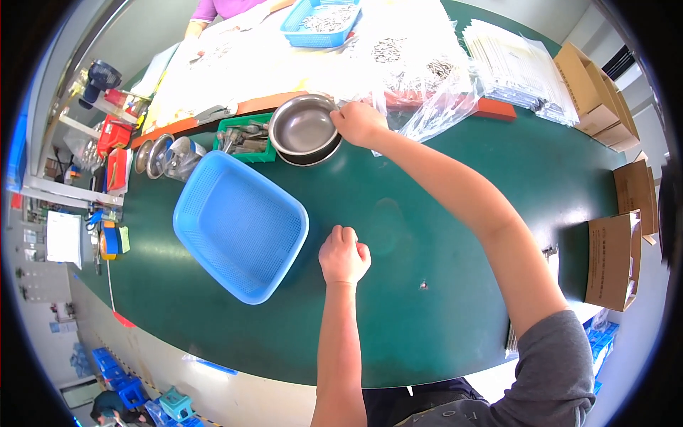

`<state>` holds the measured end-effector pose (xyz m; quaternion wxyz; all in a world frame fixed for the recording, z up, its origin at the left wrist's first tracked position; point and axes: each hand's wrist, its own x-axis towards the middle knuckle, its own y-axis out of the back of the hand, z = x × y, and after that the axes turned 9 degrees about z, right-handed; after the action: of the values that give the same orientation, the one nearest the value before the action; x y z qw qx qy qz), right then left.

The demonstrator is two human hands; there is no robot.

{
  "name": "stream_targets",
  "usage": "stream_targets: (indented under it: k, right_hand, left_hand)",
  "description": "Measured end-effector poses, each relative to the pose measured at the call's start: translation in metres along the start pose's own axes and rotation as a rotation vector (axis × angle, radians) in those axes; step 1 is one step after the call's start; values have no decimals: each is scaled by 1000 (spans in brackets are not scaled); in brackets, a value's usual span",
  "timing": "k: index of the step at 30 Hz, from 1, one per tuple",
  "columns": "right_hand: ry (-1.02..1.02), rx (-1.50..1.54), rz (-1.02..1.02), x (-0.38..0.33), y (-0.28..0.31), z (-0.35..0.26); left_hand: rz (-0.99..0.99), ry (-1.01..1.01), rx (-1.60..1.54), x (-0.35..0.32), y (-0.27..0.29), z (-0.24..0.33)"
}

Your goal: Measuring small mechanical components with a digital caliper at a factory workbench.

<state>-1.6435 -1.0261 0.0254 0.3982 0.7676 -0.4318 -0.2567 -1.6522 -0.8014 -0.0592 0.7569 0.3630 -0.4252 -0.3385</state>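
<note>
My right hand (361, 123) reaches to the far side of the table, its fingers pinched on the rim of a round steel bowl (302, 127). That bowl sits in or on a second, darker round rim (313, 161) showing beneath it. Nearer to me, my left hand (344, 255) is curled into a fist over the green tabletop; nothing sticks out of it, though the palm side is hidden. Just left of that fist lies an empty blue plastic basket (242, 231) with perforated sides, apart from the hand.
A green tray (271, 152) of small tools stands left of the bowl. Metal lids (144, 156) and a plastic bag lie farther left. Beyond, a white-covered surface holds small metal parts and a blue basket (318, 37), with a person behind. Cardboard boxes (610, 260) stand right.
</note>
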Motion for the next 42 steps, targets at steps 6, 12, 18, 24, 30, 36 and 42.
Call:
stream_targets:
  k: [6, 12, 18, 24, 30, 36, 42]
  right_hand:
    - [-55, -61, -60, -2, -7, -1]
    - [635, -272, 587, -7, 16, 1]
    - [345, 53, 685, -8, 60, 87]
    - [452, -383, 576, 37, 51, 125]
    - [154, -315, 169, 81, 20, 113]
    - [263, -328, 303, 93, 23, 112]
    - [514, -282, 262, 104, 20, 144]
  left_hand:
    - [2, 4, 5, 0, 1, 1]
    - [-1, 15, -11, 1, 3, 0]
    - [43, 3, 1, -1, 5, -1]
    - [-77, 28, -3, 0, 5, -1]
    - [20, 32, -57, 1, 4, -1]
    - [-36, 19, -18, 0, 2, -2]
    - [11, -8, -9, 3, 4, -2]
